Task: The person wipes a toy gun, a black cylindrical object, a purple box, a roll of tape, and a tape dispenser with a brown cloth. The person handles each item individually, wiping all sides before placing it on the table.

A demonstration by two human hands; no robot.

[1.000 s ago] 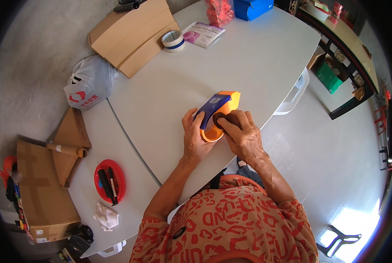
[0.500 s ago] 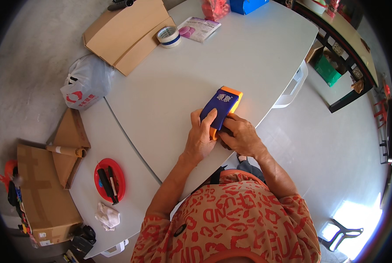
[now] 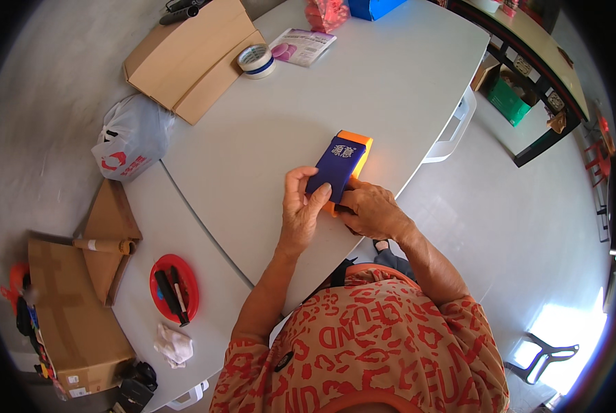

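A small rectangular box (image 3: 335, 168) with a dark blue top face and pale lettering lies between my hands, above the near right edge of the table. Its orange part (image 3: 364, 146) shows along the far end and the right side. My left hand (image 3: 299, 213) holds the box from the left, the thumb pressed on the blue face near its close end and the index finger bent at the left edge. Curled against the lower right side is my right hand (image 3: 373, 210). Its fingertips are hidden behind the box and the hand itself.
On the grey table (image 3: 253, 151) are tape rolls (image 3: 256, 62), a printed packet (image 3: 303, 47), open cardboard (image 3: 187, 55), a white plastic bag (image 3: 132, 134), a red dish (image 3: 193, 296) with black tools, and a crumpled cloth (image 3: 173, 345). A chair (image 3: 452, 134) stands against the right edge.
My left thumb has slid down the blue face toward its near end. My right fingers are tucked further in at the box's lower right side. The whole view has shifted slightly.
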